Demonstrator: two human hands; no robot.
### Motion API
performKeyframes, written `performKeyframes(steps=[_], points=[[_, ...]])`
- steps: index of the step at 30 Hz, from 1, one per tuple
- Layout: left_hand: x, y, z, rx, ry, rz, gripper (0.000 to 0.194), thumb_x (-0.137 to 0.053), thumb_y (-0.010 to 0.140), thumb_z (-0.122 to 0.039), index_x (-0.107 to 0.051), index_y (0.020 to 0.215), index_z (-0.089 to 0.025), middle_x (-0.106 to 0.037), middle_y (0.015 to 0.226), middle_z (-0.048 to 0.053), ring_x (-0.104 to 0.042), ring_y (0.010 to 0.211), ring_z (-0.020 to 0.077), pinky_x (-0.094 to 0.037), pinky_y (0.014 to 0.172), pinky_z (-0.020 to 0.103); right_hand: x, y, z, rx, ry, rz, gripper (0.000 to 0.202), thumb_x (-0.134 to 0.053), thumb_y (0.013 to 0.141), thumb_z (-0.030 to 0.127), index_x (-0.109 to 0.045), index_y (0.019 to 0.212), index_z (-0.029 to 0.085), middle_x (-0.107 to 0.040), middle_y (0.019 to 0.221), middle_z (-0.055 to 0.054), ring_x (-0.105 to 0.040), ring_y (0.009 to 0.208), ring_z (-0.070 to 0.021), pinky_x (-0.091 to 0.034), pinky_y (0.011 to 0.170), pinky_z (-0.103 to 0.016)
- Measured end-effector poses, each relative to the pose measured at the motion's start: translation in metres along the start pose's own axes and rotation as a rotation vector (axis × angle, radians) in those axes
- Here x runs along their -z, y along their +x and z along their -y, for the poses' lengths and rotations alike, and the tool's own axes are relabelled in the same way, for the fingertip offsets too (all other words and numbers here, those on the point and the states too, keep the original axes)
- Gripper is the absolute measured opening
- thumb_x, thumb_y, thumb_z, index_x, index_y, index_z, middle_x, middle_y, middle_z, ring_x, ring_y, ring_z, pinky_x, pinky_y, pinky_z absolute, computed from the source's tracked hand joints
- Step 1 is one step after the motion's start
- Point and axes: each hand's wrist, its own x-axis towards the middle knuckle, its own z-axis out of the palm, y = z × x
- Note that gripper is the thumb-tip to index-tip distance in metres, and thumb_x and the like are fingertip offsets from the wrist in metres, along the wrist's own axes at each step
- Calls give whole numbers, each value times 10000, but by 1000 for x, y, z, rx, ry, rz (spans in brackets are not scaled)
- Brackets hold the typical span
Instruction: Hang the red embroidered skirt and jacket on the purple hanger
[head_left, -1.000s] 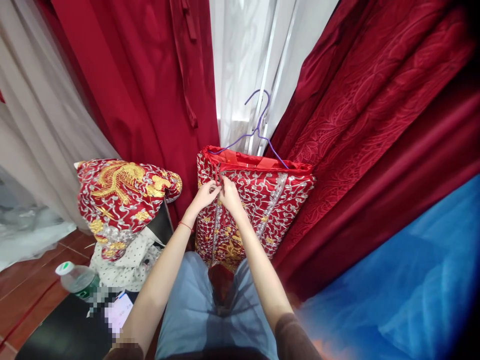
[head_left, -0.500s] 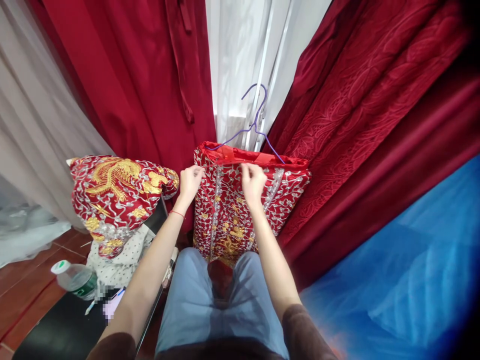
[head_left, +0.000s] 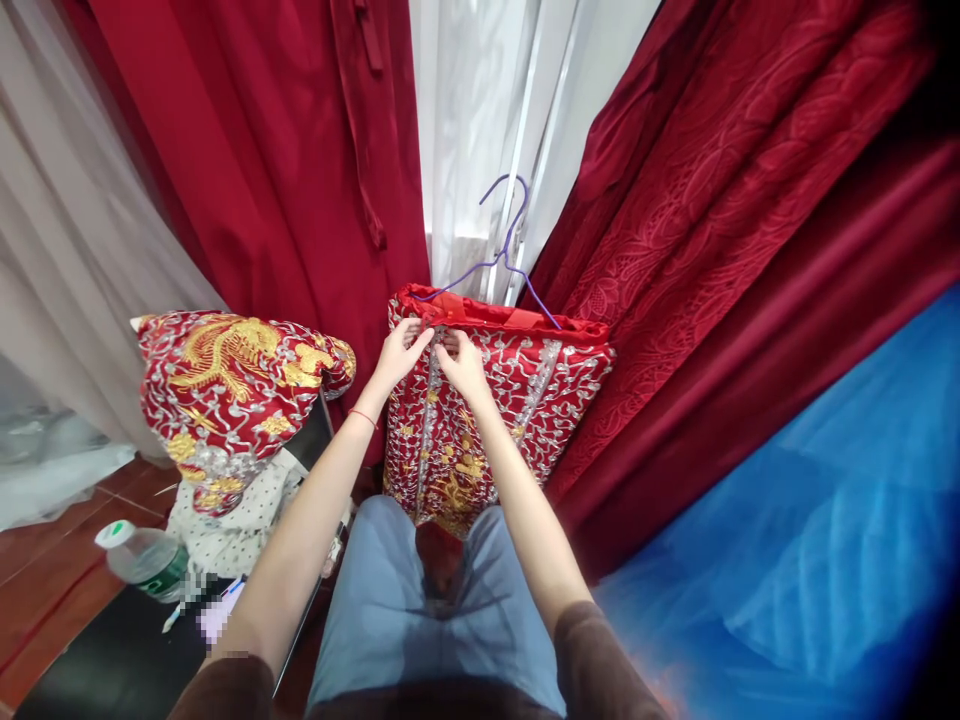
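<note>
A red embroidered garment with silver and gold patterns, likely a skirt, hangs upright on a purple hanger in front of my knees. At the left part of its red waistband, my left hand has its fingers at the edge and its thumb at the front, closed on the cloth. Close beside it, my right hand has bent fingers and thumb on the cloth just below the band. The fingertips of both hands nearly meet. Whether a thin tie or hook lies between them is too small to tell.
To the left, a matching red embroidered piece lies on dotted white cloth. A water bottle and a pen are on a black surface. Dark red gowns hang behind; blue tulle spreads at right.
Both hands have come together at the left part of the waistband; they were apart, the right one near the middle. The garment and hanger have shifted slightly.
</note>
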Motion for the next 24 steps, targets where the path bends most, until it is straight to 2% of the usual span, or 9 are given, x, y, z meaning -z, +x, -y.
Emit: performKeyframes(steps=[2,5,8,10,13,15,18,20,24], points=[[-1,-1,-5,-13,-59,26,120,-664,858,-287,-644,915,-183,-713,918,54,-680,870,155,-498,901,279,-17,11,-3,-25,70,47,298,-717,785,334,-599,1030,212,-722,1047,-107,-680,982,-229,-516,972,-419],[8,-5,-13,-65,-32,60,137,-609,896,-311,-640,874,-180,-705,881,45,-672,858,149,-492,869,253,-34,19,-3,-104,211,105,238,-695,812,338,-579,971,205,-715,1042,-97,-675,1007,-207,-504,989,-386],[22,-10,-17,-84,17,56,133,-586,899,-306,-629,877,-181,-713,873,42,-682,857,154,-498,848,249,-39,18,2,-210,235,44,142,-632,848,313,-565,918,209,-703,1012,-80,-658,964,-196,-503,944,-356],[30,-11,-17,-80,82,42,129,-577,899,-300,-621,865,-184,-716,851,38,-689,834,157,-505,835,256,-34,16,7,-231,131,-25,118,-584,873,331,-557,849,219,-691,931,-58,-634,907,-200,-485,922,-354],[37,-10,-15,-68,242,11,129,-560,898,-272,-598,803,-192,-699,779,20,-675,754,154,-508,783,260,-19,13,18,-116,-4,-27,213,-516,903,354,-535,738,221,-643,775,-11,-589,803,-177,-454,864,-307],[35,-6,-13,-67,354,-36,134,-547,891,-241,-583,770,-195,-677,732,15,-652,698,154,-499,740,265,-7,11,25,-32,-49,-27,252,-488,907,345,-507,691,218,-594,697,19,-551,720,-147,-434,790,-264],[25,3,-14,-76,439,-178,139,-528,896,-230,-564,766,-197,-674,740,34,-648,704,166,-487,745,282,7,5,36,30,-95,-94,271,-472,914,361,-494,686,216,-544,641,44,-496,629,-120,-403,705,-237],[18,6,-17,-81,400,-240,145,-509,911,-254,-550,782,-200,-671,748,38,-645,704,163,-484,744,282,14,1,40,31,-123,-130,277,-473,913,379,-523,698,213,-543,628,47,-489,608,-118,-394,686,-238],[21,2,-26,-55,195,-224,79,-510,876,-247,-569,844,-205,-598,654,-15,-524,540,118,-410,573,237,31,2,40,-69,-172,-90,290,-470,898,327,-630,699,190,-578,615,23,-532,630,-136,-402,681,-247]])
